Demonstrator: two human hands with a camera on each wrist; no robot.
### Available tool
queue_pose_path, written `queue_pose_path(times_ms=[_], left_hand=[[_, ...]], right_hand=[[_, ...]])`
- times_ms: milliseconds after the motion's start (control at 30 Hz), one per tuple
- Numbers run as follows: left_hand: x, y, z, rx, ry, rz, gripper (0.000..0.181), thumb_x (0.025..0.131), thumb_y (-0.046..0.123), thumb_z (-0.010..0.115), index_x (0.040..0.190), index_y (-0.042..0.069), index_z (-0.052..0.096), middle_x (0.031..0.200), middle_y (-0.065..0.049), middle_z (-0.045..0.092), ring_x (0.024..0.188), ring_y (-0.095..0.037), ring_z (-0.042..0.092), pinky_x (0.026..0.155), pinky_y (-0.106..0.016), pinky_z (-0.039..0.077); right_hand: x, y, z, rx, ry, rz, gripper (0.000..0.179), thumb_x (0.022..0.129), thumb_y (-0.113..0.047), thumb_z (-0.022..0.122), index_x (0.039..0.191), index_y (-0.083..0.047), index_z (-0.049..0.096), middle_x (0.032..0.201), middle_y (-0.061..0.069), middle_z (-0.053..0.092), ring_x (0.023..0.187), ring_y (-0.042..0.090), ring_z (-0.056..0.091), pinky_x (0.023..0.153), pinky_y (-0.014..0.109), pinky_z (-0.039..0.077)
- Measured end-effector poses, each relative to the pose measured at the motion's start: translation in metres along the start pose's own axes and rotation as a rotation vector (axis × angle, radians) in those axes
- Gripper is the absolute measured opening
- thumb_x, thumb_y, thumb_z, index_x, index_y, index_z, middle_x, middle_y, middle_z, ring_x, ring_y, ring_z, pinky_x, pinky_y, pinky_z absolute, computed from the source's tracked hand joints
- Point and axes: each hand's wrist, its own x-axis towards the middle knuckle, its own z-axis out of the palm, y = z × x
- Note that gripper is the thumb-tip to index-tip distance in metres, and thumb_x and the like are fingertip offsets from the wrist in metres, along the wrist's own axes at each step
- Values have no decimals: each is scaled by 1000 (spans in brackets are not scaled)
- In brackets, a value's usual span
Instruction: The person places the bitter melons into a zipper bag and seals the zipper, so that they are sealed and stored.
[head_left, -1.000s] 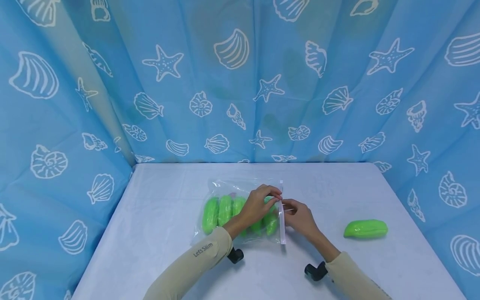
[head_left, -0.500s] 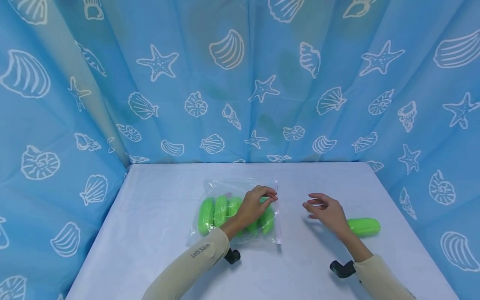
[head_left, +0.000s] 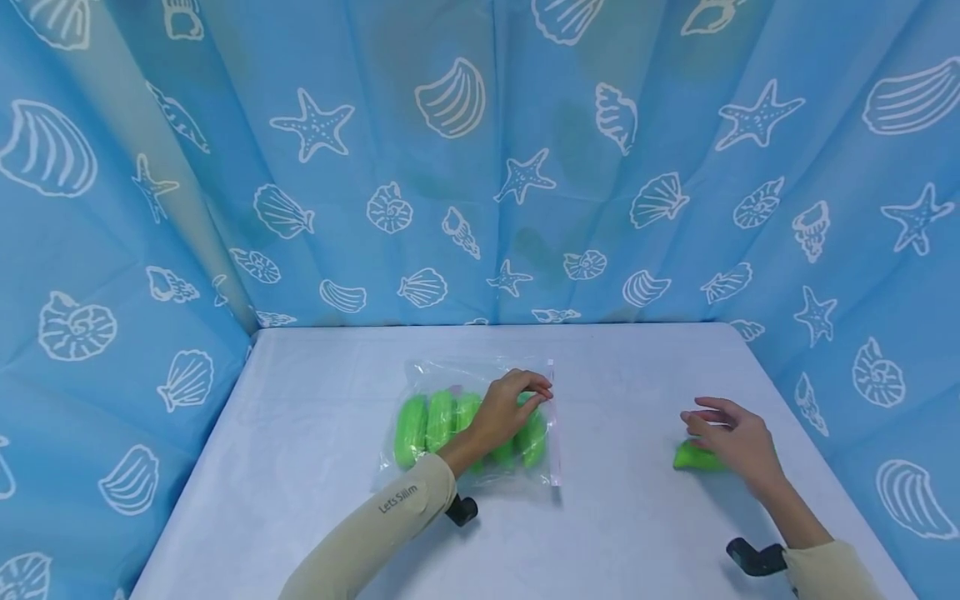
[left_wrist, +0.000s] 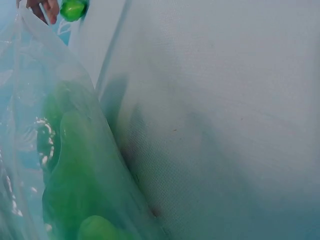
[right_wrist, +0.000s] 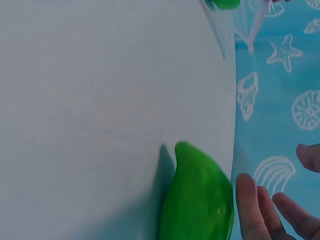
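Note:
A clear zip-lock bag (head_left: 435, 375) lies on the table with several bright green, banana-like pieces (head_left: 441, 421) inside, lined up side by side. Its white zip strip (head_left: 555, 454) runs along the right edge. My left hand (head_left: 504, 410) pinches that edge near the strip's upper part, its forearm crossing over the bag. Off to the right, my right hand (head_left: 738, 442) hovers over a loose green piece (head_left: 693, 456) of the same kind, covering most of it in the head view. In the right wrist view this loose piece (right_wrist: 197, 200) shows a blunt pointed tip, with the relaxed fingers (right_wrist: 248, 202) beside it.
A white-covered table (head_left: 615, 508) carries everything. Behind it and on both sides hangs a blue curtain (head_left: 480, 208) with white shell and starfish prints. Black camera mounts (head_left: 753, 557) stick out under both wrists.
My right hand has let go of the bag's zip edge and moved right, to over the loose green piece. The left hand keeps its hold on the bag. The head view has shifted slightly.

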Motion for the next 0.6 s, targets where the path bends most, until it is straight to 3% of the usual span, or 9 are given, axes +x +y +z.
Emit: queue_pose_path(times_ms=[267,367,467,600], left_hand=[[1,1,-2,13,-6,-9,19,93,10,66,112,8,65,99,6,67,101,-5,60,92,-19,47],[1,0,-1,15,-9,-17,19,94,11,66,113,9,65,99,7,67,101,-5,60,92,-19,47],[1,-1,0,23,-7,-12,19,94,11,66,112,9,65,99,7,67,101,-5,60,92,-19,48],[0,0,-1,28,0,-4,18,93,11,66,111,11,65,99,7,67,101,-6,60,92,-19,48]], right_hand=[[-7,21,-23,-2,38,18,70,95,-46,59,141,4,42,127,30,55,85,0,66,69,15,54],[-9,27,-29,-5,53,26,70,95,-46,60,140,5,43,127,30,56,82,-4,63,68,16,54],[-12,32,-34,-63,69,14,70,93,-47,62,138,4,46,125,29,58,87,3,65,67,15,53],[-14,38,-38,-172,91,-71,66,91,-43,68,135,2,51,123,26,61,103,30,62,70,20,51]])
